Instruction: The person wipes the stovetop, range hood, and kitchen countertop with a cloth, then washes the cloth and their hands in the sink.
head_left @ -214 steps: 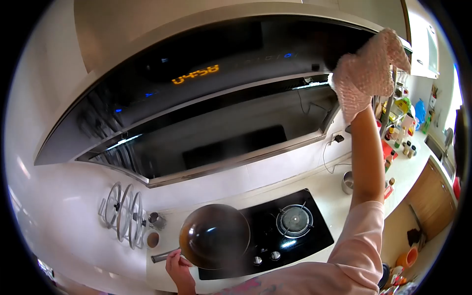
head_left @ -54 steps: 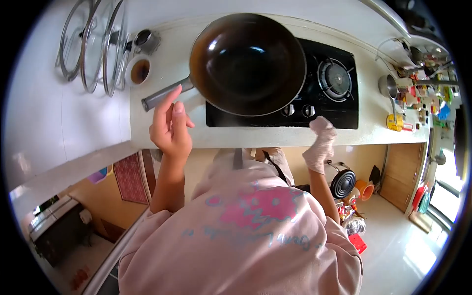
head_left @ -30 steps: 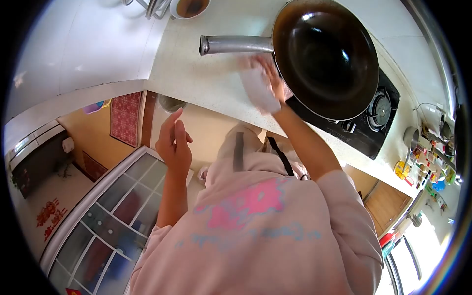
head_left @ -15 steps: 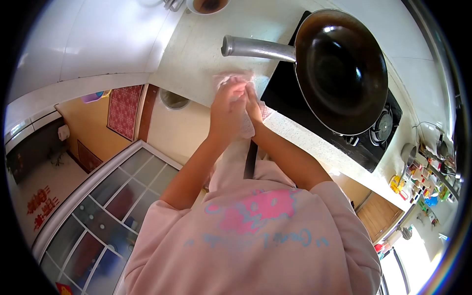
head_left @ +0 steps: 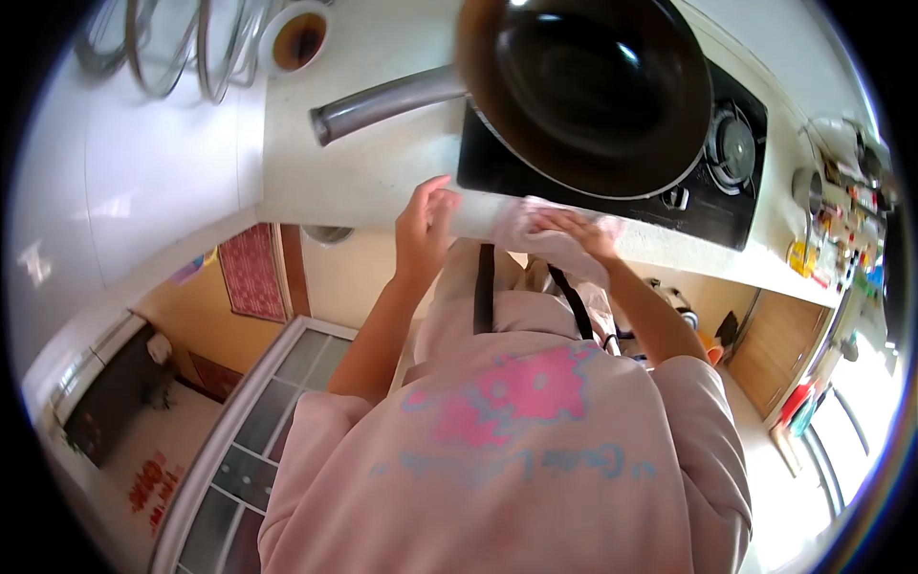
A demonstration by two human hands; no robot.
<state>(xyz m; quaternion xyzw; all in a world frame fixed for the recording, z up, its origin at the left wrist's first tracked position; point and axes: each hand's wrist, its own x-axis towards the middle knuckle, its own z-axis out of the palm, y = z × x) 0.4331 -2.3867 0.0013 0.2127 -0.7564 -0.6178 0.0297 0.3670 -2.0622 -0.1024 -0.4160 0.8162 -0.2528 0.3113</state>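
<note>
My right hand [head_left: 581, 235] is on a pale pink cloth [head_left: 521, 225] at the counter's front edge, just below the stove. Part of the cloth hangs over that edge, and its underside is hidden. My left hand [head_left: 426, 227] is raised at the edge further left, away from the cloth; its fingers are loosely bent and apart, with nothing in them. Above both hands, a large dark wok [head_left: 583, 105] sits on the black gas stove [head_left: 535, 177]. Its grey metal handle [head_left: 387, 103] points left over the counter [head_left: 363, 167].
A white bowl of brown liquid [head_left: 298, 40] stands at the upper left beside a metal wire rack [head_left: 182, 48]. To the right are a bare burner [head_left: 734, 148], a small pot [head_left: 808, 191] and several bottles and jars. A glass-paned door [head_left: 258, 430] stands lower left.
My hands have parted. The right has moved right along the counter edge with the cloth; the left has come off it, staying at the left. The view has shifted, showing more rack and bowl.
</note>
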